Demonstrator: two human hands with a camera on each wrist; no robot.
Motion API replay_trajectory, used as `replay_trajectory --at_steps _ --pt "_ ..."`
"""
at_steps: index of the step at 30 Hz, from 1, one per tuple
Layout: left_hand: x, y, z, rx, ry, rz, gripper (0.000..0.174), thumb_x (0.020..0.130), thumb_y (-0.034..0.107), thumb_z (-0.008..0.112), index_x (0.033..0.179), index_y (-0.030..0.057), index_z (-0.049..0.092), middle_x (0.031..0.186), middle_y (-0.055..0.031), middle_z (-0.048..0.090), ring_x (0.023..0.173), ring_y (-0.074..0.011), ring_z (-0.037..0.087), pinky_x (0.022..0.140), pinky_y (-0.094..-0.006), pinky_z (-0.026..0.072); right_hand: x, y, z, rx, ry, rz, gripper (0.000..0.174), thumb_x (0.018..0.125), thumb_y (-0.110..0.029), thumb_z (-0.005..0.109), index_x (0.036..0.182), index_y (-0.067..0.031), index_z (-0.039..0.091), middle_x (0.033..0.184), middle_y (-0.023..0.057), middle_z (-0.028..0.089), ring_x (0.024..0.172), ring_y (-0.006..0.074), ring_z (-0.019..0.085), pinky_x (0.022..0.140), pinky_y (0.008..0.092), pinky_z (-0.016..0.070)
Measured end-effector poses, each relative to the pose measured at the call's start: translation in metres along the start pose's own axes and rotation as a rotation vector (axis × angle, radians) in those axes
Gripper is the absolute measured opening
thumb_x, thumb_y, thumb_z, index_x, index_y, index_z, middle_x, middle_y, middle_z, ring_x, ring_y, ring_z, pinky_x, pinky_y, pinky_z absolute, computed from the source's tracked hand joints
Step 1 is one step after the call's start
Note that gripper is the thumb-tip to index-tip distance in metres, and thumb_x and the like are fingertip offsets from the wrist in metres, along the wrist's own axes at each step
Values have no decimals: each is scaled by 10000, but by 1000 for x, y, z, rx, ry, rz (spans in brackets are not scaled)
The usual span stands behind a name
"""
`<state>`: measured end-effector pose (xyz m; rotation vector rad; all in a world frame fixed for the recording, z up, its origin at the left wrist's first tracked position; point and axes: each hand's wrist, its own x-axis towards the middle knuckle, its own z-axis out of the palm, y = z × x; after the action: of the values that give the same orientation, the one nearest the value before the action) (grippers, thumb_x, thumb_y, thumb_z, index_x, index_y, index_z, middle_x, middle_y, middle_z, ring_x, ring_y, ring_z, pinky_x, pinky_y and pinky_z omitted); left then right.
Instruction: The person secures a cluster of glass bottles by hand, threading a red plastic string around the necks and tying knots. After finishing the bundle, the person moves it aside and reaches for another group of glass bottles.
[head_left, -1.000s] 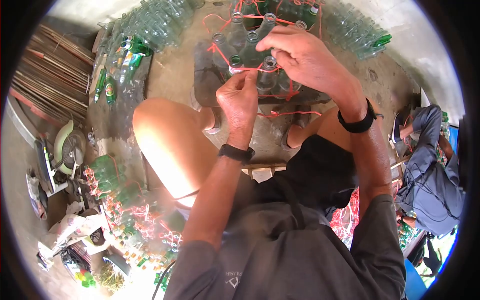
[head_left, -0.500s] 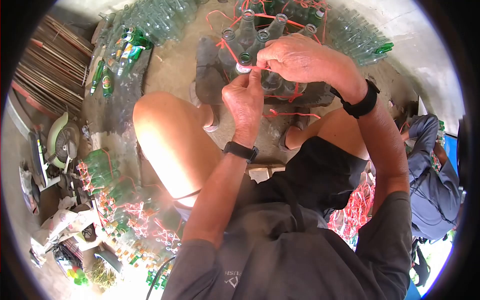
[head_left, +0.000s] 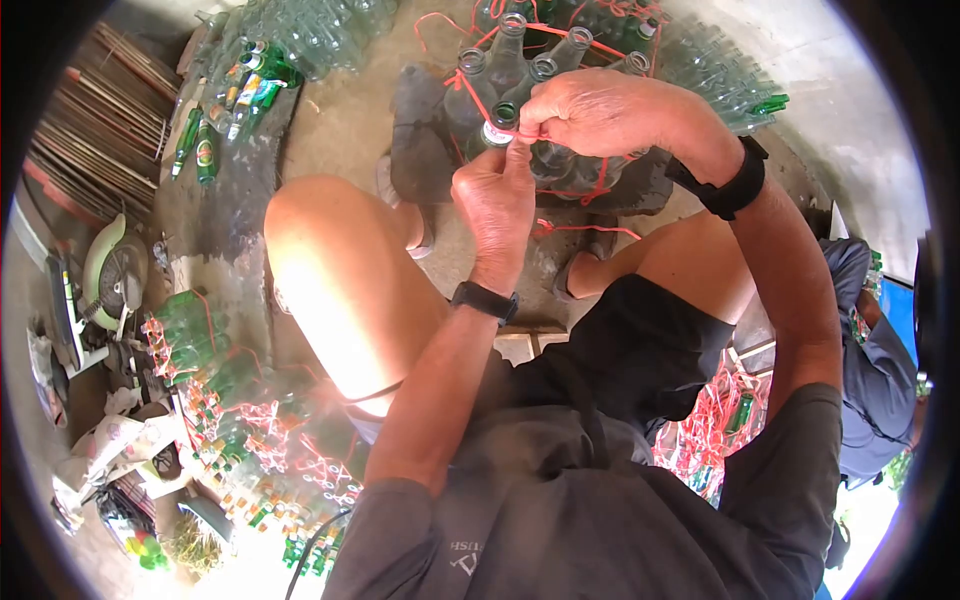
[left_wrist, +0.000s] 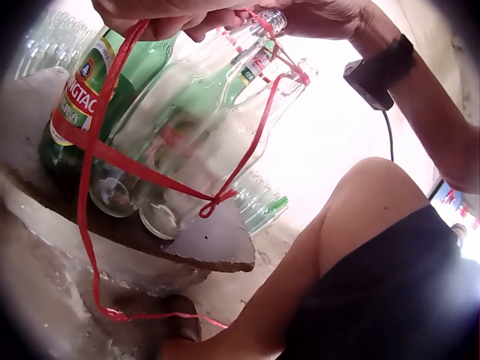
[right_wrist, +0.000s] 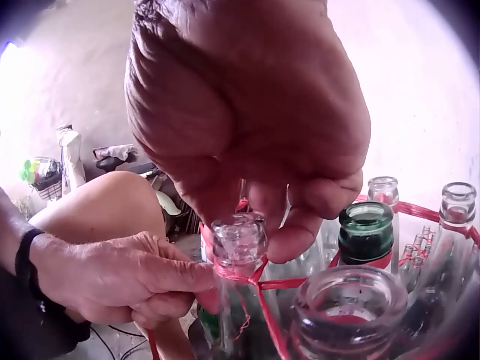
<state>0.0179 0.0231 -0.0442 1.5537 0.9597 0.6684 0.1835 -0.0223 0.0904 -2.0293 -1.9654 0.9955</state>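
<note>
Overhead, in the head view, the left hand (head_left: 495,205) and right hand (head_left: 610,110) pinch the red string (head_left: 480,98) beside the bottles (head_left: 507,62) clustered on a dark slab (head_left: 415,110). Lower down, the left wrist view reveals the red label (left_wrist: 81,99) of a green bottle (left_wrist: 142,64), crossed by string. The right wrist view adds string looped round a clear neck (right_wrist: 240,244).

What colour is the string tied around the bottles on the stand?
Red; the string shows best in the left wrist view.
</note>
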Motion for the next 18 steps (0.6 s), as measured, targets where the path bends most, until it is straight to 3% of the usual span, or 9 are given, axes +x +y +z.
replay_trajectory --at_steps 4,6,7,9,15,18 --pt "-5 6 -4 -34 -24 2 357 1013 266 767 817 -31 778 593 39 574 592 -44 466 539 -297 429 4 -13 -6 -51 -147 130 195 937 -47 546 1031 -33 716 938 156 642 908 370 651 818 487 518" --pt "-4 9 -5 -25 -23 7 361 1016 265 763 814 -34 771 595 41 566 600 -44 456 540 -297 424 2 -5 -1 -323 -58 -9 152 909 -44 587 969 -34 726 898 123 623 889 328 654 775 461 539" --pt "-4 9 -5 -13 -26 15 365 1019 264 760 812 -37 764 598 43 559 609 -44 446 541 -297 419 1 -1 1 -324 -65 -12 152 909 -44 587 969 -34 726 898 123 623 889 328 654 775 461 539" --pt "-4 8 -5 -14 -23 18 363 1020 262 758 815 -37 762 595 42 555 613 -44 446 544 -296 419 -2 1 4 -530 83 -219 122 872 -55 642 936 -3 733 922 168 717 851 386 724 738 462 584" --pt "-6 8 -4 -61 -7 48 369 1019 251 751 798 -44 733 602 37 543 620 -42 442 549 -293 413 -8 -21 -2 -714 84 -58 122 870 -77 667 942 -12 741 912 144 720 873 359 743 753 451 604" --pt "-7 3 -3 -97 -7 50 371 1015 239 749 781 -46 715 616 50 539 621 -34 439 540 -285 398 -6 -20 -10 -784 126 -72 97 860 -78 699 927 -26 744 888 128 721 883 342 748 757 439 608"
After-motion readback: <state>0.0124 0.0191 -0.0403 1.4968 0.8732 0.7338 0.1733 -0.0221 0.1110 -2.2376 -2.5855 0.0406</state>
